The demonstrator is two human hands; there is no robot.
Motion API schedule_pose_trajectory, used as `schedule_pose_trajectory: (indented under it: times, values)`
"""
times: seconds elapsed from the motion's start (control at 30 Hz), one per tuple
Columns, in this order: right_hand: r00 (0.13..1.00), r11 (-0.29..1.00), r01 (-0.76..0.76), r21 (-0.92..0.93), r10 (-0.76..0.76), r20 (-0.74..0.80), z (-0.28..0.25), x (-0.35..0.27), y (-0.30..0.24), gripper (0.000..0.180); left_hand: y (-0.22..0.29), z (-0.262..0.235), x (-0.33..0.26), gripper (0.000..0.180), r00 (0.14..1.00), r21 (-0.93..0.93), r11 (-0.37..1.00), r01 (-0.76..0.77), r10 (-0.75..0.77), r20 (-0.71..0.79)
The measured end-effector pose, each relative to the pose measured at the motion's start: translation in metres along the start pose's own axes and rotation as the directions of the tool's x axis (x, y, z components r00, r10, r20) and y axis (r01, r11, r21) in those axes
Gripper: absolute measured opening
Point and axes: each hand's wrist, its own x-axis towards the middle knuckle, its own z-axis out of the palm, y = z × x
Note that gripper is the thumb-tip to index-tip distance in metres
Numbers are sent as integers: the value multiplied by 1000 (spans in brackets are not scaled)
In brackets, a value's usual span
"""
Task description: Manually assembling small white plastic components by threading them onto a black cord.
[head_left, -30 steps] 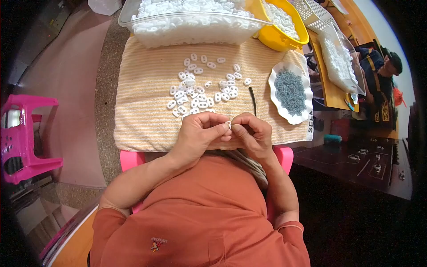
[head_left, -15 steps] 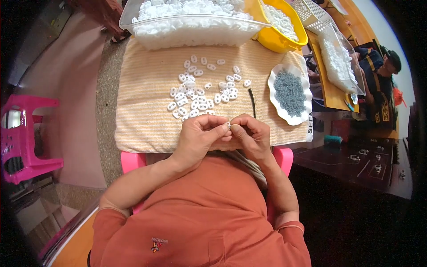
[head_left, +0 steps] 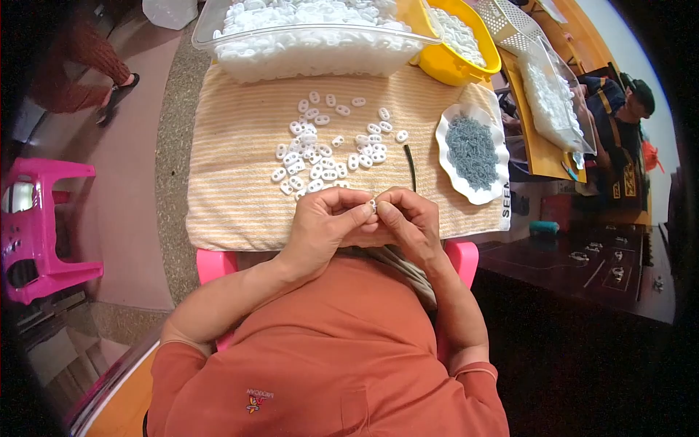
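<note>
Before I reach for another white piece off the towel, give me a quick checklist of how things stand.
1. Small white piece pinched between left hand and right hand: ok.
2. Whether that piece is finished: cannot tell, too small.
3. Loose white pieces on the striped towel, close ahead of the hands: ok.
4. White dish of grey bits at the right, apart from the pile: ok.
5. Thin dark stick lying between pile and dish: ok.
6. Clear bin full of white pieces behind the towel: ok.
</note>
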Motion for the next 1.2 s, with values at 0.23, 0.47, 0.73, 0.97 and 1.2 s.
schedule_pose_trajectory:
  times: [0.23,0.47,0.73,0.97,1.2]
  values:
    - [999,992,-28,125,26,18,3,0,-4,17,0,1,-1,19,1000,-10,1000,-7,7,-5]
    - [1000,996,-7,89,8,-6,6,0,-3,12,-2,0,-2,20,997,69,995,-69,70,-17]
    - [1000,993,-9,116,12,-17,3,2,2,14,-4,-1,-1,21,996,76,993,-90,91,-7]
    - [999,972,-44,230,43,12,1,4,5,17,1,1,0,19,998,31,998,-60,61,-24]
    - [999,957,-41,289,43,1,-1,5,7,19,3,1,0,18,999,-19,999,-45,44,-20]
